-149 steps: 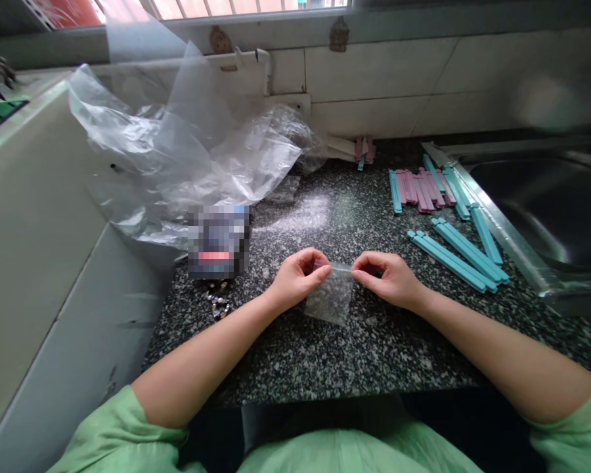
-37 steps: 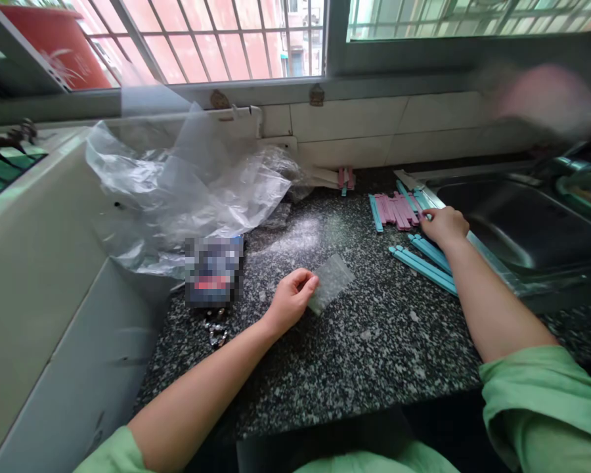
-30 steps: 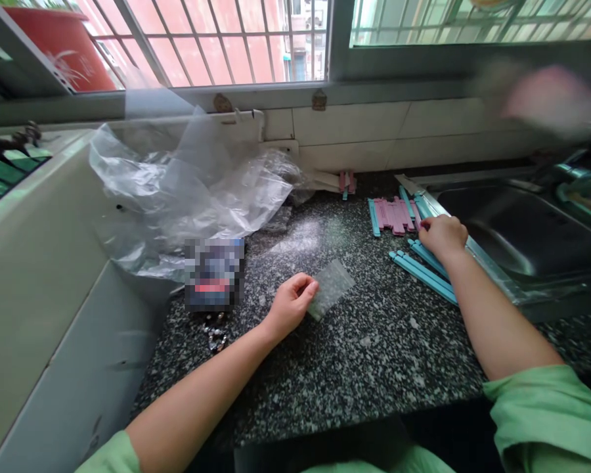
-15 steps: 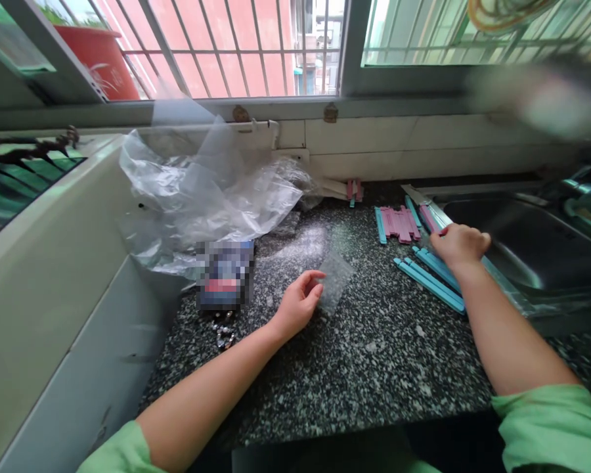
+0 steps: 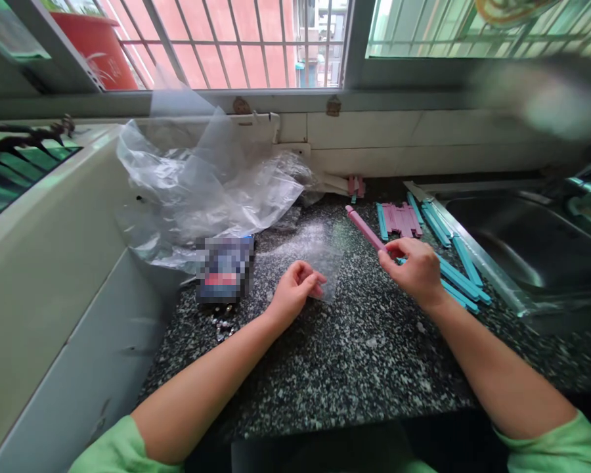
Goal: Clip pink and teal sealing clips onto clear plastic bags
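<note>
My right hand pinches one end of a pink bag-sealing clip, which points up and to the left over the counter. My left hand, fingers curled, is closed on a small clear plastic bag; the bag's outline is faint against the speckled stone. Beyond my right hand lies a row of pink clips with blue ones at its ends. Blue clips lie loose beside and behind my right wrist, partly hidden by it. More blue clips rest along the sink edge.
A heap of large clear plastic bags fills the back left of the granite counter. In front of it lies a blurred-out phone-like object with a beaded strap. A metal sink is at right, a barred window behind.
My right hand has moved left from the sink edge, bringing a pink clip with it. The left hand's fingers have curled further, and the small bag has shifted slightly.
</note>
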Demonstrator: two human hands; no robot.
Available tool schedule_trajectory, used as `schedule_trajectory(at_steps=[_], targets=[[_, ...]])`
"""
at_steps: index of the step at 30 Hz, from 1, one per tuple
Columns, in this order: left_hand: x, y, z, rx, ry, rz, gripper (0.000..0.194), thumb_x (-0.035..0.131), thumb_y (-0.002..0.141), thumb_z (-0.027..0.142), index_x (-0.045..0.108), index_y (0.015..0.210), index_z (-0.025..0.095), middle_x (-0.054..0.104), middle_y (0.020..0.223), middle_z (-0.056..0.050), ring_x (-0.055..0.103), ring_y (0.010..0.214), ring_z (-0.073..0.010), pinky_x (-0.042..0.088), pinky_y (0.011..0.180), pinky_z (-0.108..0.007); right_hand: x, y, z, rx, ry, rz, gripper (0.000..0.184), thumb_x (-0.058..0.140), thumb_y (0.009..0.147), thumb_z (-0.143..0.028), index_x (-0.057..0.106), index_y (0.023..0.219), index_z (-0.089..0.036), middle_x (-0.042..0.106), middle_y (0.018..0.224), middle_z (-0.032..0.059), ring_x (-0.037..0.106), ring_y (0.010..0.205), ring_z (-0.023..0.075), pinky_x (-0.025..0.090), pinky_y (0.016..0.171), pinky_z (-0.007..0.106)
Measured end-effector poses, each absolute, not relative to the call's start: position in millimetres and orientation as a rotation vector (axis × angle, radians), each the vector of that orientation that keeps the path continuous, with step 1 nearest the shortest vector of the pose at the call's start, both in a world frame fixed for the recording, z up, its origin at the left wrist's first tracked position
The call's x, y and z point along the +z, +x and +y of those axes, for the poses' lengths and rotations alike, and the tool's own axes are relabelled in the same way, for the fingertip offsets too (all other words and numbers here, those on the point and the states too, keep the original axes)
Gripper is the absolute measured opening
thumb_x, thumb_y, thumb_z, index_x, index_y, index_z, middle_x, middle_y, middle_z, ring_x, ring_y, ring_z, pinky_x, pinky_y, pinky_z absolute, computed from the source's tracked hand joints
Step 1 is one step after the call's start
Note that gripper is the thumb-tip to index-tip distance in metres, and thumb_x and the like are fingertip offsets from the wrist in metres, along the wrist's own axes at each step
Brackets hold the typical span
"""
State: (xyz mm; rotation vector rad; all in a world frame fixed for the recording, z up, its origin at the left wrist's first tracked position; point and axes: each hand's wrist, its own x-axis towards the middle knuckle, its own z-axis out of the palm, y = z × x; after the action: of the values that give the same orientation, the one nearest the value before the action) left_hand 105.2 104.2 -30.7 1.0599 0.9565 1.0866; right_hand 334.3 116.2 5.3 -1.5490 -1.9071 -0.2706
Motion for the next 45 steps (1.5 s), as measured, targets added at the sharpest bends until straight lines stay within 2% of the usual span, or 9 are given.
schedule_trajectory(at_steps=[6, 8, 13, 18, 22, 25, 32, 41, 45], targets=[[-28.9, 105.8, 101.1, 0.996, 0.944, 0.885, 0.047, 0.064, 0.064, 0.033, 0.042, 0.103, 0.018, 0.069, 0.078, -0.004, 0.061, 0.052, -0.0126, 0.048, 0.054, -0.026, 4.6, 305.9, 92.6, -0.016, -1.328, -2.018, 0.011, 0.054, 0.077, -0.028, 0.055, 0.069, -0.020, 0.057, 0.061, 0.0008, 0.052, 0.060, 0.0159, 0.038, 0.061, 0.030], [-26.8, 104.8, 99.6, 0.977, 0.931, 0.883, 0.047, 0.064, 0.064, 0.030, 0.045, 0.105, 0.018, 0.069, 0.079, -0.004, 0.061, 0.053, -0.0128, 0.047, 0.053, -0.025, 2.9, 303.3, 89.6, 0.009, -1.283, -2.040, 0.011, 0.055, 0.077, -0.027, 0.054, 0.069, -0.020, 0.057, 0.061, 0.0010, 0.052, 0.060, 0.0161, 0.037, 0.061, 0.030], [-23.3, 103.0, 95.8, 0.945, 0.906, 0.846, 0.044, 0.063, 0.062, 0.025, 0.048, 0.103, 0.016, 0.070, 0.079, -0.005, 0.062, 0.052, -0.0127, 0.047, 0.053, -0.025, -5.0, 304.4, 88.1, -0.104, -1.131, -2.135, 0.007, 0.057, 0.077, -0.025, 0.055, 0.072, -0.020, 0.060, 0.065, 0.0025, 0.053, 0.064, 0.0173, 0.037, 0.063, 0.031], [-23.3, 104.5, 90.4, 0.962, 0.883, 0.816, 0.035, 0.064, 0.061, 0.023, 0.052, 0.092, 0.014, 0.070, 0.074, -0.005, 0.059, 0.049, -0.0110, 0.045, 0.050, -0.023, -7.2, 307.1, 88.2, -0.281, -0.982, -2.224, 0.003, 0.059, 0.077, -0.024, 0.058, 0.078, -0.020, 0.063, 0.071, 0.0023, 0.053, 0.069, 0.0169, 0.037, 0.067, 0.031], [-25.2, 105.8, 88.1, 1.006, 0.911, 0.782, 0.039, 0.069, 0.063, 0.031, 0.053, 0.093, 0.013, 0.068, 0.070, -0.004, 0.057, 0.047, -0.0094, 0.045, 0.050, -0.022, -5.0, 309.0, 88.0, -0.416, -0.901, -2.247, 0.005, 0.060, 0.077, -0.023, 0.059, 0.081, -0.019, 0.064, 0.072, 0.0021, 0.052, 0.070, 0.0165, 0.036, 0.069, 0.030], [-27.5, 105.8, 88.0, 1.039, 0.934, 0.820, 0.034, 0.069, 0.065, 0.038, 0.055, 0.086, 0.013, 0.067, 0.067, -0.003, 0.055, 0.047, -0.0081, 0.043, 0.049, -0.021, -3.2, 309.4, 86.6, -0.465, -0.872, -2.266, 0.006, 0.061, 0.077, -0.022, 0.059, 0.082, -0.020, 0.065, 0.072, 0.0018, 0.052, 0.071, 0.0164, 0.036, 0.070, 0.031], [-29.3, 106.9, 87.1, 1.039, 1.023, 0.873, 0.031, 0.068, 0.066, 0.041, 0.057, 0.077, 0.014, 0.066, 0.064, -0.001, 0.054, 0.048, -0.0075, 0.042, 0.050, -0.020, -9.3, 307.4, 87.7, -0.353, -0.894, -2.296, 0.007, 0.056, 0.081, -0.023, 0.061, 0.086, -0.020, 0.064, 0.079, 0.0044, 0.051, 0.075, 0.0168, 0.040, 0.070, 0.030], [-30.5, 108.1, 89.5, 1.042, 1.084, 0.887, 0.033, 0.069, 0.062, 0.041, 0.049, 0.067, 0.016, 0.057, 0.056, 0.003, 0.050, 0.046, -0.0072, 0.040, 0.050, -0.022, -12.1, 307.8, 89.5, -0.089, -0.941, -2.143, 0.008, 0.060, 0.077, -0.018, 0.060, 0.085, -0.020, 0.061, 0.073, 0.0039, 0.052, 0.070, 0.0165, 0.044, 0.064, 0.029], [-32.0, 107.0, 90.8, 1.051, 1.069, 0.907, 0.027, 0.066, 0.064, 0.035, 0.048, 0.070, 0.016, 0.051, 0.049, 0.005, 0.047, 0.043, -0.0074, 0.037, 0.047, -0.021, -14.0, 305.8, 88.8, -0.037, -0.957, -2.152, 0.005, 0.059, 0.078, -0.020, 0.060, 0.083, -0.020, 0.061, 0.072, 0.0033, 0.052, 0.069, 0.0164, 0.044, 0.064, 0.029]])
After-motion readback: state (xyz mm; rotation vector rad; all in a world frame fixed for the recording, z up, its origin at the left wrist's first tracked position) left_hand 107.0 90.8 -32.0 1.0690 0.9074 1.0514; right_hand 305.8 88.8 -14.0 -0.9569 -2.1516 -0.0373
